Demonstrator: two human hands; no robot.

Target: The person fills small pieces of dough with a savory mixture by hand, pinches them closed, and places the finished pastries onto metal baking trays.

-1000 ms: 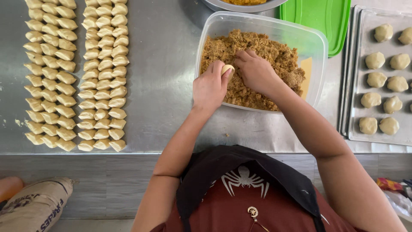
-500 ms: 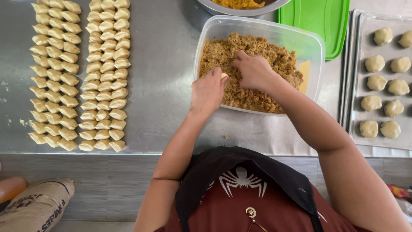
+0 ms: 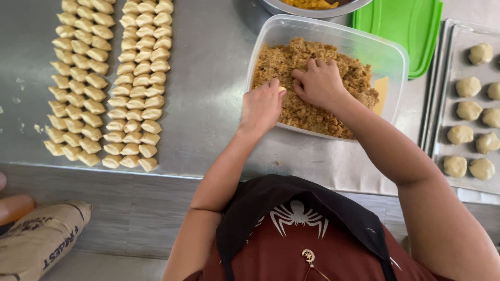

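While the right hand [image 3: 319, 83] digs curled fingers into brown crumbly filling [image 3: 317, 112] inside the clear tub [image 3: 396, 57] at the counter's far edge, the left hand [image 3: 262, 106] pinches a dough piece [image 3: 282, 89]. Step: filling. Next calls for a small pinch pressed into dough.

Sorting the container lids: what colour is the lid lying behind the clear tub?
Bright green; the lid shows in the head view, behind the clear tub.

On the floor at the lower left lies one brown paper sack [image 3: 39, 239], long and rounded, with dark print on its side. It seems to be full, but the frame cuts it.
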